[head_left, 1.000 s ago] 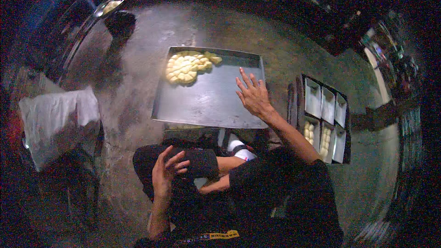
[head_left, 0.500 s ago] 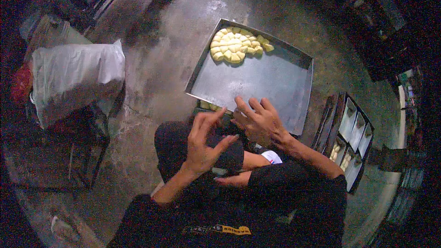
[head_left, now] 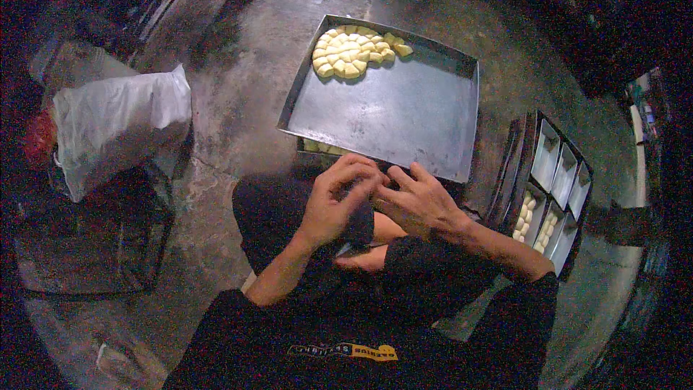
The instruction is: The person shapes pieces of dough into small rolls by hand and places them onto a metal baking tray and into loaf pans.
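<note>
My left hand and my right hand meet just in front of the near edge of a large metal tray. The left fingers are curled in a pinch against the right fingertips. On the right hand the fingers are bent inward. Whatever lies between the fingertips is hidden. Pale yellow dough pieces sit packed together in the tray's far left corner, a few spread along its far side. Under the tray's near left edge, more dough pieces show in a lower tray.
On the right stands a dark frame of metal loaf pans, some holding rows of small dough rolls. To the left, a white plastic sack rests on a dark crate-like stand. Grey concrete floor surrounds the tray.
My hands, apart before, have come together at the fingertips, nearer me than the tray's edge. The left fingers have closed from a spread pose. The whole view has shifted slightly.
</note>
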The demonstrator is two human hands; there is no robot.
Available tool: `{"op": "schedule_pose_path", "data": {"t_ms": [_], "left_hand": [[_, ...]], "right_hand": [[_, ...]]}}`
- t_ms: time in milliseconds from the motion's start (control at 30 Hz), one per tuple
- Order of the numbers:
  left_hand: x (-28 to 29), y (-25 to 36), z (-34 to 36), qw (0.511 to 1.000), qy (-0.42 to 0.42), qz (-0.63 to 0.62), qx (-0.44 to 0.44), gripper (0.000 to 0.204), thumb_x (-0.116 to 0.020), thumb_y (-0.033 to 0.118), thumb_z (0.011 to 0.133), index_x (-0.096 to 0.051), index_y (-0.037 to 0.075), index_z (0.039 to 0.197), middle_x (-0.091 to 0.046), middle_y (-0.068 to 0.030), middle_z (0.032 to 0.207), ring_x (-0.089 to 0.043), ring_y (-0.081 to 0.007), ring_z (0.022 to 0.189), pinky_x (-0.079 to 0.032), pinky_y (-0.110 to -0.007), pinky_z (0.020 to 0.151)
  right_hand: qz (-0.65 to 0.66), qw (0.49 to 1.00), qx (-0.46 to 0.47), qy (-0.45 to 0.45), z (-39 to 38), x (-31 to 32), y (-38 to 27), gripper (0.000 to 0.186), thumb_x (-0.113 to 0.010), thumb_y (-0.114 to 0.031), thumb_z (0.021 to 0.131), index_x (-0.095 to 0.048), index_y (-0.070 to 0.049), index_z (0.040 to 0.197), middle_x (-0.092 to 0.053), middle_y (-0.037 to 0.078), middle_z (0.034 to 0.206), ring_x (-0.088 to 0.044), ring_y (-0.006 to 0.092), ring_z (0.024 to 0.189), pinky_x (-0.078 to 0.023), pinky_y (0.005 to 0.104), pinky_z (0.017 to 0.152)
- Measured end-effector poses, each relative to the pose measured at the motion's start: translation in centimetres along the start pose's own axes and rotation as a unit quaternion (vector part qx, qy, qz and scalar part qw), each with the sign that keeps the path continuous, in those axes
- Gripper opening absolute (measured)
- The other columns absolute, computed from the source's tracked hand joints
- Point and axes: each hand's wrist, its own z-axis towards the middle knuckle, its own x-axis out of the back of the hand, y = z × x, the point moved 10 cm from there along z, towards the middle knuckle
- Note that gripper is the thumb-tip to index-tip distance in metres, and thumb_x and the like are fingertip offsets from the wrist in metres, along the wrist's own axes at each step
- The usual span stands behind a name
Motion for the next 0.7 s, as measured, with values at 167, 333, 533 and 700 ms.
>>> {"op": "schedule_pose_path", "data": {"t_ms": [167, 333, 533, 700], "left_hand": [[-1.8, -1.6, -0.6, 0.999, -0.013, 0.036, 0.036, 0.013, -0.070, 0.010, 0.083, -0.063, 0.000, 0.088, -0.055, -0.0026, 0.094, -0.052, -0.0091, 0.082, -0.043, -0.022, 0.071], [-3.1, -2.0, -0.8, 0.997, -0.006, 0.079, 0.025, 0.014, -0.072, 0.011, 0.081, -0.062, 0.001, 0.084, -0.054, -0.0010, 0.090, -0.049, -0.0073, 0.077, -0.041, -0.021, 0.066], [-2.4, -2.7, -0.2, 0.993, -0.001, 0.117, 0.034, 0.016, -0.065, 0.012, 0.087, -0.064, -0.003, 0.083, -0.060, -0.0048, 0.087, -0.055, -0.0093, 0.077, -0.044, -0.023, 0.068], [-1.0, -5.1, 0.3, 0.995, -0.003, 0.026, 0.100, 0.021, -0.056, 0.012, 0.094, -0.065, -0.005, 0.084, -0.062, -0.0063, 0.085, -0.058, -0.0099, 0.077, -0.046, -0.024, 0.070]], "right_hand": [[-0.011, 1.000, 0.008, 0.001, -2.0, -1.0, -0.1, 0.040, -0.061, -0.025, 0.076, -0.058, -0.007, 0.111, -0.059, 0.006, 0.098, -0.049, 0.0259, 0.105, -0.041, 0.0397, 0.085], [-0.017, 1.000, -0.004, 0.002, -2.8, -1.3, 0.1, 0.034, -0.061, -0.027, 0.074, -0.059, -0.009, 0.103, -0.061, 0.005, 0.092, -0.050, 0.0259, 0.106, -0.041, 0.0398, 0.085], [-0.057, 0.996, 0.021, -0.066, -3.1, -4.1, 0.4, 0.047, -0.061, -0.029, 0.075, -0.054, -0.008, 0.116, -0.059, 0.006, 0.101, -0.049, 0.0258, 0.107, -0.041, 0.0393, 0.084], [-0.032, 0.998, 0.001, -0.046, -1.8, -3.9, 0.8, 0.054, -0.062, -0.031, 0.075, -0.050, -0.008, 0.123, -0.056, 0.008, 0.107, -0.050, 0.0249, 0.106, -0.041, 0.0389, 0.084]]}}
